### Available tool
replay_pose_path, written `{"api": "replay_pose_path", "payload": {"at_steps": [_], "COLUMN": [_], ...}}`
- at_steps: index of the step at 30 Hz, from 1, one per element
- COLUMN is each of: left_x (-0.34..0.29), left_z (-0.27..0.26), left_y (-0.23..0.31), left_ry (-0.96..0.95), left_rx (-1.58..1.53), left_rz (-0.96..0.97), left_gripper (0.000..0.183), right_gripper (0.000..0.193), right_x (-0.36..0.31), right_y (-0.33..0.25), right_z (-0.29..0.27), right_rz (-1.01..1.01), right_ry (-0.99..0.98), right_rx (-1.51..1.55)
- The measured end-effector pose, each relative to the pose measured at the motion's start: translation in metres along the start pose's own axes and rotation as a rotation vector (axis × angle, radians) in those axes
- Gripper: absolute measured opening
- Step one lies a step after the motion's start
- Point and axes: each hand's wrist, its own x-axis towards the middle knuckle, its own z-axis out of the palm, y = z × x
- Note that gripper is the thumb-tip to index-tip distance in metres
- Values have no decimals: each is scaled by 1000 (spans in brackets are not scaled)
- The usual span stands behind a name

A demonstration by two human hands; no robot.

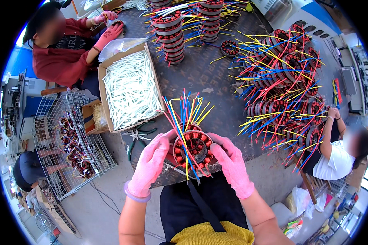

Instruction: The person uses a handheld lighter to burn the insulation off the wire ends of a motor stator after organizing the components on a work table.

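A motor stator [193,150], a round core wound with red copper wire, is held between my two pink-gloved hands at the table's near edge. Red, blue and yellow lead wires [187,109] fan out from its far side, and some cross its face toward me. My left hand [152,161] grips its left side, with a purple band at the wrist. My right hand [233,163] grips the right side, thumb near the rim. Left of the stator, green-handled pliers [135,136] lie on the table. A cardboard box [158,90] full of short white sleeves stands beyond them.
Stators are piled in rows [274,77] at the right, wires sticking out. Stacked stators [169,38] stand at the back, with a single stator [229,48] nearby. A wire cart [69,143] holds more at left. Co-workers [63,61] sit around the table [204,73].
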Motion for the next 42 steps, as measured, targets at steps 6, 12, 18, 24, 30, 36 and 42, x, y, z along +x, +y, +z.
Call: {"api": "replay_pose_path", "payload": {"at_steps": [6,12,18,24,30,36,42], "left_x": [-4,-3,-18,-56,-82,-67,-57], "left_z": [5,1,2,-1,-4,-5,7], "left_y": [1,-7,-7,-10,-3,9,20], "left_ry": [98,84,96,202,182,250,92], "left_rx": [58,-28,-77,384,427,1006,1040], "left_rz": [-30,-66,12,692,609,1173,963], "left_gripper": [42,47,69,30,28,29,17], "right_gripper": [44,39,53,37,31,36,30], "right_x": [0,-3,-18,-21,-27,-25,-16], "right_y": [1,-1,-13,-25,-9,-1,12], "right_z": [-7,-9,4,32,29,18,5], "right_rz": [2,-36,-283,-1137,-1267,-1353,-1301], "right_ry": [-45,-28,-2,-235,-187,-39,-135], "right_rx": [1,-107,-450,-618,-635,-659,-537]}}
